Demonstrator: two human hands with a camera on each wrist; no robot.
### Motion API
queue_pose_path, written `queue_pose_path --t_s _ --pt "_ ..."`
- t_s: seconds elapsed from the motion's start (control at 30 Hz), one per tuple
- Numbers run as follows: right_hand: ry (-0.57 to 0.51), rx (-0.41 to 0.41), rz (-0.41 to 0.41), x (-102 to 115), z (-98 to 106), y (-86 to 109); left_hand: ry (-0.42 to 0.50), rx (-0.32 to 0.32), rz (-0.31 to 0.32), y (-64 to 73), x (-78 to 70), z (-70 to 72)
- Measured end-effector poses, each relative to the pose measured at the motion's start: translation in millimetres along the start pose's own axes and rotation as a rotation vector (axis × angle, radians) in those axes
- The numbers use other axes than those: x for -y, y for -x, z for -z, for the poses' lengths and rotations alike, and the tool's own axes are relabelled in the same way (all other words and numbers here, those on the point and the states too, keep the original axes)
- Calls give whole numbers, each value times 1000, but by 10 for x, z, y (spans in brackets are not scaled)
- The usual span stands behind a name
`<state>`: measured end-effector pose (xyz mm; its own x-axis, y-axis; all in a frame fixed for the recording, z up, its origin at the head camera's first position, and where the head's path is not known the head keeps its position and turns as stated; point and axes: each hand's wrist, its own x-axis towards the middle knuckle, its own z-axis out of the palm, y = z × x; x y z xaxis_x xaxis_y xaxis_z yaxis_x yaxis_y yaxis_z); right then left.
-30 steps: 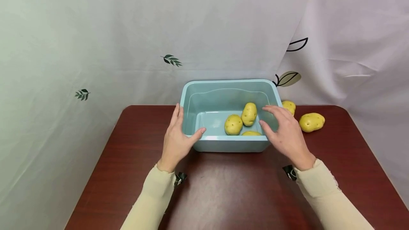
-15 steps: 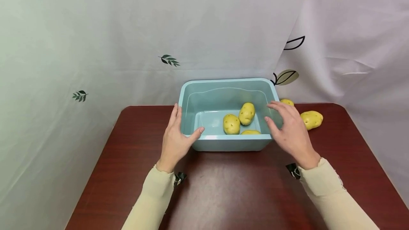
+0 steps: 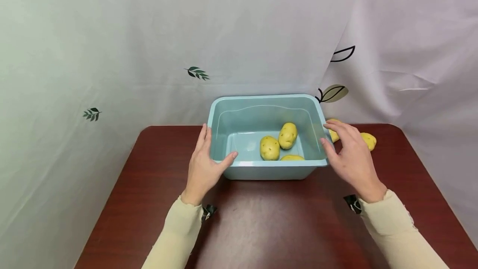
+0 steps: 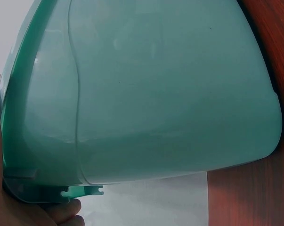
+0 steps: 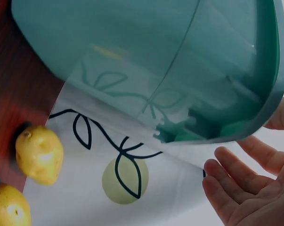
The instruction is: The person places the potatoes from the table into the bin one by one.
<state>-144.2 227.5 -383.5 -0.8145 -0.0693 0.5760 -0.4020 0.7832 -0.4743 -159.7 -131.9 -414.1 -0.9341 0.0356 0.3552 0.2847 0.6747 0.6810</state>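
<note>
A light blue plastic tub (image 3: 265, 172) stands on the table with three yellow potatoes inside. Two lie side by side, the left potato (image 3: 269, 148) and the right potato (image 3: 288, 135); the near wall partly hides the third potato (image 3: 292, 158). At the front left corner my left hand (image 3: 203, 169) holds the tub's rim, thumb over the edge and fingers outside and below it. My right hand (image 3: 354, 163) is at the right rim with its fingers spread, holding nothing. In the right wrist view its fingers (image 5: 236, 172) are just outside the rim.
Two more potatoes lie right of the tub: one potato (image 5: 39, 154) beside the wall and another potato (image 5: 9, 205) farther right, partly behind my right hand. A patterned white cloth (image 3: 261, 32) hangs behind the dark red table (image 3: 257, 227).
My right hand has moved right, from over the inside of the tub to its right rim. It now covers more of the outer potato. The left hand keeps its place; the potatoes inside lie still.
</note>
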Motion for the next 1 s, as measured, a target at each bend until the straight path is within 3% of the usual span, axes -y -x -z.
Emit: queue_pose_path --t_s 0.33,0.67,1.0 --pt "27 -64 -52 -126 131 18 2 1 -8 10 -10 -5" --pt "19 -106 -120 -441 117 77 -7 -8 -12 17 -13 1" --pt "69 -65 -151 -643 88 136 1 -17 -18 19 -15 5"
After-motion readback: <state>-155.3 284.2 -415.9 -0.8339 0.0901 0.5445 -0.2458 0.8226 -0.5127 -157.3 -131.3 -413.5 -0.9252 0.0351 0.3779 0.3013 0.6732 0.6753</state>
